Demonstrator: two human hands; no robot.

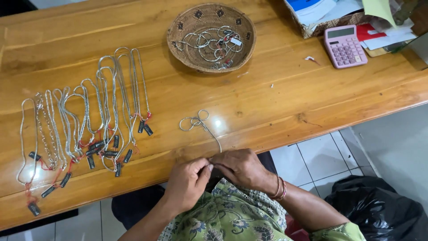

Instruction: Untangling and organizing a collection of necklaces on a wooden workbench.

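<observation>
My left hand (187, 180) and my right hand (240, 167) meet at the near edge of the wooden table (276, 93), fingertips pinched together on the end of a thin silver chain (198, 122). The chain runs from my fingers up onto the table, where its far part lies in small loops. What my fingers pinch is hidden between them. I wear bracelets on my right wrist and a green patterned garment.
Several silver chains with small black tags (84, 125) lie in rows on the left. A round woven basket (191, 60) holding more chains sits at the back. A pink calculator (344, 45) and papers lie at the back right. A black bag (379, 209) rests on the tiled floor.
</observation>
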